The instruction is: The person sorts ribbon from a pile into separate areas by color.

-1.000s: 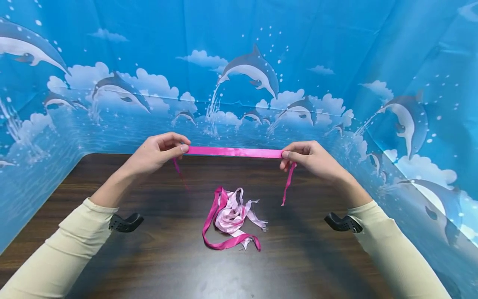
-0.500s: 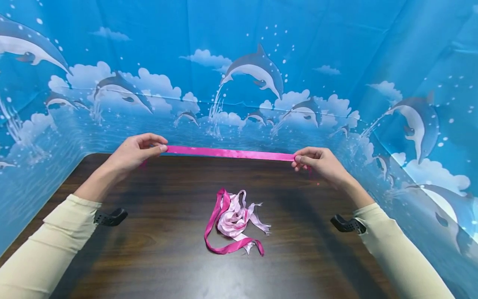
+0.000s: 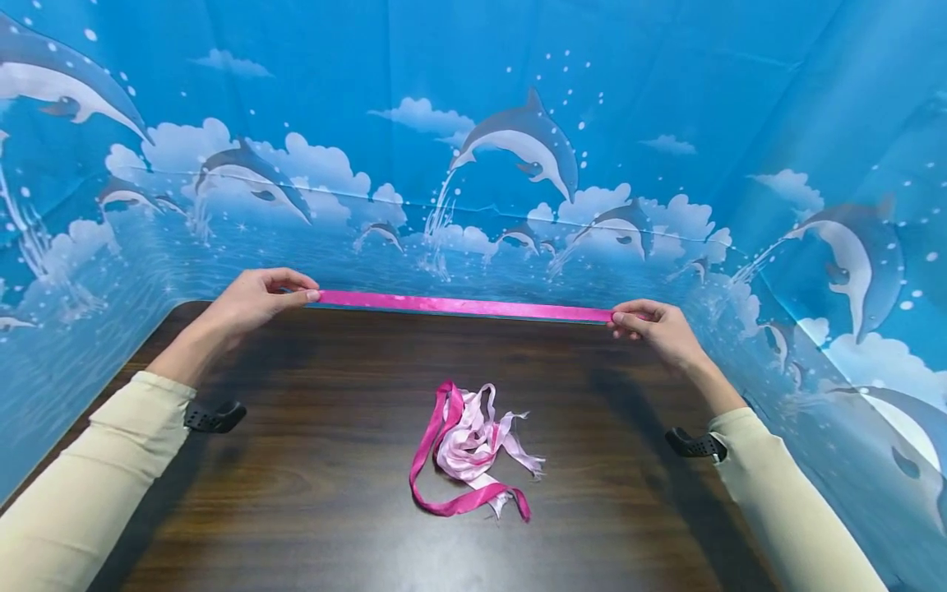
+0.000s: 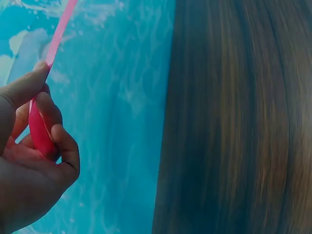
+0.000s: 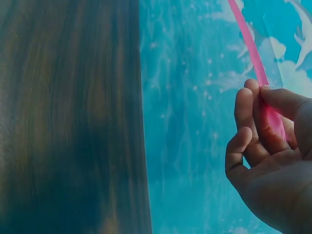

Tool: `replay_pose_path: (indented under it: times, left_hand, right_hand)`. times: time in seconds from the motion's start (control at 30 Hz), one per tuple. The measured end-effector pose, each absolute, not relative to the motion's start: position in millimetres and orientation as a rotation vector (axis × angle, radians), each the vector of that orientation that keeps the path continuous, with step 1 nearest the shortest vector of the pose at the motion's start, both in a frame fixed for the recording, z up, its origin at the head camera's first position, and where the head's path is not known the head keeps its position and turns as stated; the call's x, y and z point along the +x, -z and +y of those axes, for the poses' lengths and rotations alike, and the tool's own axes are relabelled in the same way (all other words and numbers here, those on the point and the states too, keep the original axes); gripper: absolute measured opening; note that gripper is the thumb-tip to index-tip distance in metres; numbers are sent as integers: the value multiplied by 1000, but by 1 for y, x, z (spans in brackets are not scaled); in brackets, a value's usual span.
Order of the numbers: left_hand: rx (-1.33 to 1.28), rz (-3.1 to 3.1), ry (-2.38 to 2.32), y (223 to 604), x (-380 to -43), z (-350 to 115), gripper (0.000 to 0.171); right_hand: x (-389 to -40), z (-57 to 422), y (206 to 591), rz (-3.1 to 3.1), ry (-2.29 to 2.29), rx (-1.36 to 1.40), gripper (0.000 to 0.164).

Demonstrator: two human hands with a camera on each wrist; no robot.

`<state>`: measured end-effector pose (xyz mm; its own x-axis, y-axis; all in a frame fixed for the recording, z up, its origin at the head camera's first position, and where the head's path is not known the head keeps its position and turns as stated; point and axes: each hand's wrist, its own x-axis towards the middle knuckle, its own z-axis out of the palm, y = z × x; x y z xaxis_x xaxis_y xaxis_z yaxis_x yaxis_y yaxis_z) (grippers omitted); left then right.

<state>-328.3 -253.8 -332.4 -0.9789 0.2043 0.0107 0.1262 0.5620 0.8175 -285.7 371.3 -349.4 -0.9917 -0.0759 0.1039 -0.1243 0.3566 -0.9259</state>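
At ten and two o'clock from the ribbon tangle (image 3: 466,462), left hand (image 3: 252,302) and right hand (image 3: 667,331) are pinching a pink satin ribbon (image 3: 466,307); even tension is likely best for holding it flat.

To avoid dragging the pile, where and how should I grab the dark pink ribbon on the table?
Probably pinch the dark pink ribbon by its near tip, from the right: that end lies clear of the pale ribbons, while its far part bunches against them.
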Motion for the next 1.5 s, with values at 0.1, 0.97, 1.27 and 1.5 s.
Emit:
replay_pose_path:
  times: [0.1,0.97,1.27,1.5]
  left_hand:
    - [297,2754,-1325,338,-335,-259,63]
    - [285,2890,-1062,414,-391,-286,31]
    - [332,2983,-950,419,-396,-280,26]
    - [325,3037,-817,416,-394,-280,28]
  right_hand:
    - [-294,376,353,-2517,-1756,180,42]
    - [-369,364,432,-2762,-1390,39,19]
    - [-378,363,437,-2871,-1159,-29,18]
    - [-376,358,440,-2971,-1116,-51,21]
